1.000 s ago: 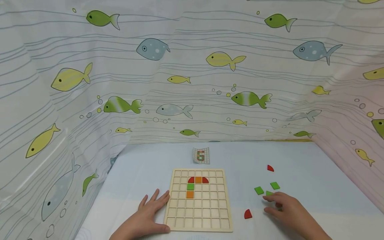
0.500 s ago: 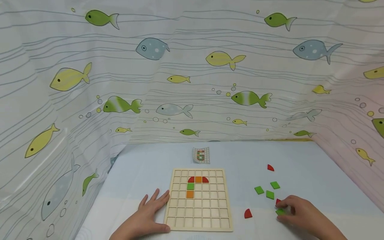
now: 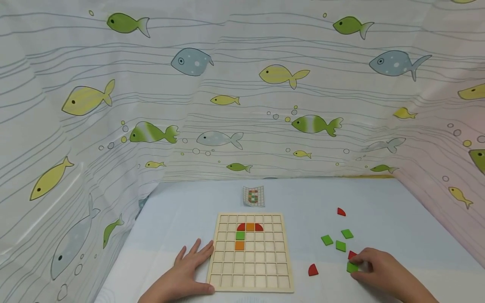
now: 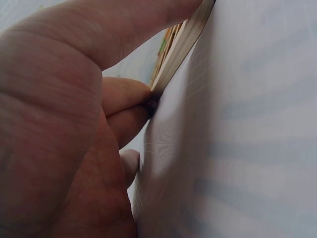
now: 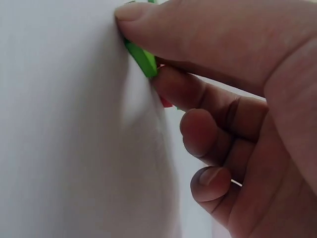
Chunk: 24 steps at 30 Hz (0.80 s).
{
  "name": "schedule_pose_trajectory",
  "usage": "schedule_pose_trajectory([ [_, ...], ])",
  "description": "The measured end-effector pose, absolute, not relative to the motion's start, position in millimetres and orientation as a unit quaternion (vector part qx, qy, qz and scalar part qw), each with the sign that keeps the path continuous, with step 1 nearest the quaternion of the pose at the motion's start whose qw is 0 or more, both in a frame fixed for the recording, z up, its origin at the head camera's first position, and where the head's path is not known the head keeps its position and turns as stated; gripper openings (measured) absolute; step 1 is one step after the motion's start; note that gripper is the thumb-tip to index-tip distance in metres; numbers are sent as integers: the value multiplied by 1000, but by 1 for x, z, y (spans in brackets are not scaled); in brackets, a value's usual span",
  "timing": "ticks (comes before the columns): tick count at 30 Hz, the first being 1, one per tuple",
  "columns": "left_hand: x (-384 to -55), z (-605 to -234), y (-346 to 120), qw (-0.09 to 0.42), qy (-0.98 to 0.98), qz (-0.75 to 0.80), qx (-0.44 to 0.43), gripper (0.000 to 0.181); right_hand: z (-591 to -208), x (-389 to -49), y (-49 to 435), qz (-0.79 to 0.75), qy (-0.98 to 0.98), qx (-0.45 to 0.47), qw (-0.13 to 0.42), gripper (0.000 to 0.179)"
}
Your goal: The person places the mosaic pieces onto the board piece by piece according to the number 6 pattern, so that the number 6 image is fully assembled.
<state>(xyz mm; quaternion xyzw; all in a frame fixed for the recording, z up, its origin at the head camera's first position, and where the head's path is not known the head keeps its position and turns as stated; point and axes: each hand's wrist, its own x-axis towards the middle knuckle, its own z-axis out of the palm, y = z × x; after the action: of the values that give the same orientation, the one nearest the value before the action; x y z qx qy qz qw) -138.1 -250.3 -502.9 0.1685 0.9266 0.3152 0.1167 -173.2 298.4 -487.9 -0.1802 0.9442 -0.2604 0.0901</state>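
A wooden grid board (image 3: 250,269) lies on the pale blue cloth, with red, orange and green tiles set in its upper rows. My left hand (image 3: 197,265) lies flat against its left edge (image 4: 183,44), fingers straight, thumb at the near corner. To the right, my right hand (image 3: 358,266) pinches a green square tile (image 3: 350,267) on the cloth. The right wrist view shows thumb and forefinger gripping that green tile (image 5: 142,58). A red piece (image 3: 352,254) lies right beside those fingers.
Three more green tiles (image 3: 340,245) lie just beyond the right hand. One red quarter piece (image 3: 341,211) sits farther back, another (image 3: 313,269) between board and hand. A small pattern card (image 3: 253,196) lies behind the board. Fish-print curtains wall in the table.
My right hand drew back from the group of green tiles toward me and took a green tile between thumb and forefinger. The left hand and board stayed still.
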Motion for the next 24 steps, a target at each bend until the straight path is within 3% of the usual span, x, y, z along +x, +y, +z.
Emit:
schedule_pose_trajectory([
  [13,-137,-500,-251,120,923,321,173,109,-493,-176,295,-252,939,-220,83,19],
  [24,-139,-502,-250,126,925,318,167,110,-492,-179,266,-227,944,-239,25,18],
])
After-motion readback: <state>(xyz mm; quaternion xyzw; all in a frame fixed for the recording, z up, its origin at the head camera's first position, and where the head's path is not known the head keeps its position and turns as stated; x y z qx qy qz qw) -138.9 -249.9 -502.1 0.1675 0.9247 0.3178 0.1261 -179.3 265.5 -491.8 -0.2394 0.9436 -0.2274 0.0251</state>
